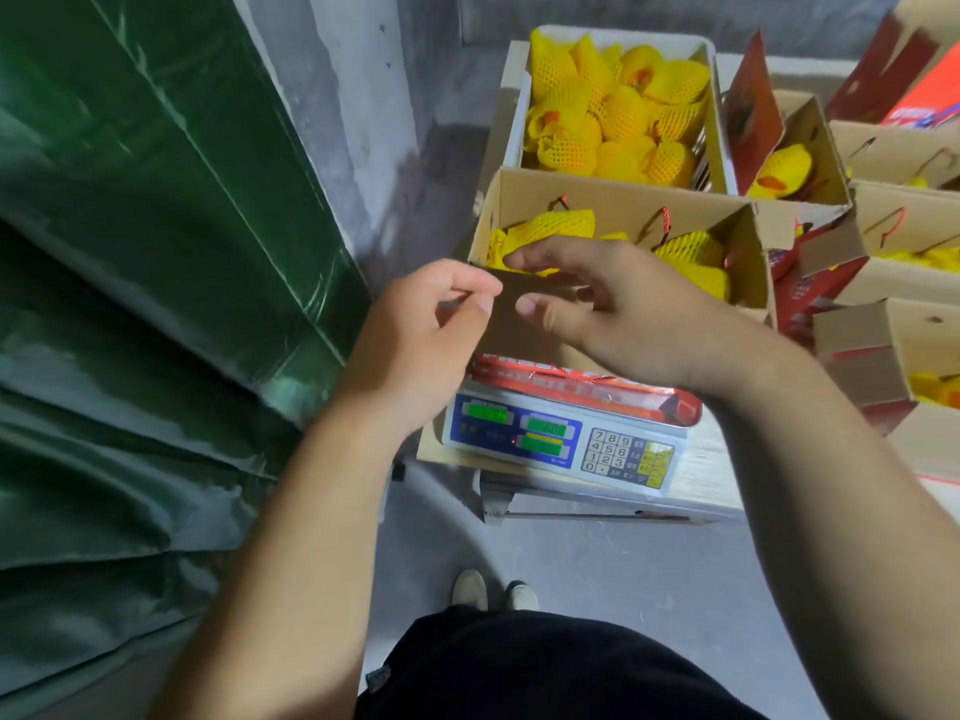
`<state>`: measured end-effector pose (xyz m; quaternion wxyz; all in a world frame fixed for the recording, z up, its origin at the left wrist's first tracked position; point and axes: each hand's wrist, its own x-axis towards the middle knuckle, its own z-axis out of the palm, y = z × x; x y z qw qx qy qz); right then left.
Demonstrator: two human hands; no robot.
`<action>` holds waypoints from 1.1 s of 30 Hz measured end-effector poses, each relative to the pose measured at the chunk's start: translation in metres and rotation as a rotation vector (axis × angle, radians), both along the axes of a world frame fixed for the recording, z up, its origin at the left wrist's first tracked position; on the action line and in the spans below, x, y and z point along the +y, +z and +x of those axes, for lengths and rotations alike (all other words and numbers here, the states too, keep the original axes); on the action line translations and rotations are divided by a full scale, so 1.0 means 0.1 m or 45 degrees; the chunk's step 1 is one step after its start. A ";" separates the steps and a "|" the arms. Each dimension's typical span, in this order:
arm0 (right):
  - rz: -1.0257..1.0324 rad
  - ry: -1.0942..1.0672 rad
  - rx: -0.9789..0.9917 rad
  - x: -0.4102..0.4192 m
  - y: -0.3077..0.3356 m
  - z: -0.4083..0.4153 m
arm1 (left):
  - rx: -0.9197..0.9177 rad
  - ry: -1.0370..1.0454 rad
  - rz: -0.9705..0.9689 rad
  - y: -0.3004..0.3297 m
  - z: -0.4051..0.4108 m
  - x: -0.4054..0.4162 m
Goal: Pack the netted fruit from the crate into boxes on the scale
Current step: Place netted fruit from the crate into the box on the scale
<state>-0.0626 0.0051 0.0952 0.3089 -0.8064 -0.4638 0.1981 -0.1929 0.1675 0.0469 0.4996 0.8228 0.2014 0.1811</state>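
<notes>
Both hands (519, 309) pinching box flap (524, 298)

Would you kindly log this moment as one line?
left hand: pinches box flap | right hand: holds flap | box: on scale, part-filled

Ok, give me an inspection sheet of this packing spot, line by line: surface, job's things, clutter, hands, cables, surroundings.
Surface: grey concrete floor; white electronic scale with green displays on a low stand.
Job's things: open brown cardboard box on the scale, holding a few yellow foam-netted fruit; white crate behind it, full of the same fruit.
Clutter: more open cardboard boxes at right, some with fruit.
Hands: left hand pinches the box's near flap; right hand holds that flap too.
Cables: nothing seen.
Surroundings: green tarpaulin at left, grey wall beyond.
</notes>
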 end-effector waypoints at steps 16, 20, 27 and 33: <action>0.146 -0.391 -0.043 -0.07 -0.07 1.62 | 0.038 -0.331 0.204 0.16 2.18 0.20; 0.011 -0.474 -0.091 0.01 -0.32 2.57 | 0.238 -0.355 0.403 -0.10 3.25 0.40; -0.756 -0.322 -0.487 0.50 -1.13 4.20 | 0.790 -0.179 0.908 -0.66 4.53 0.98; -1.120 -0.194 -0.883 0.66 -1.76 4.47 | 0.935 0.004 1.103 -1.04 5.00 1.23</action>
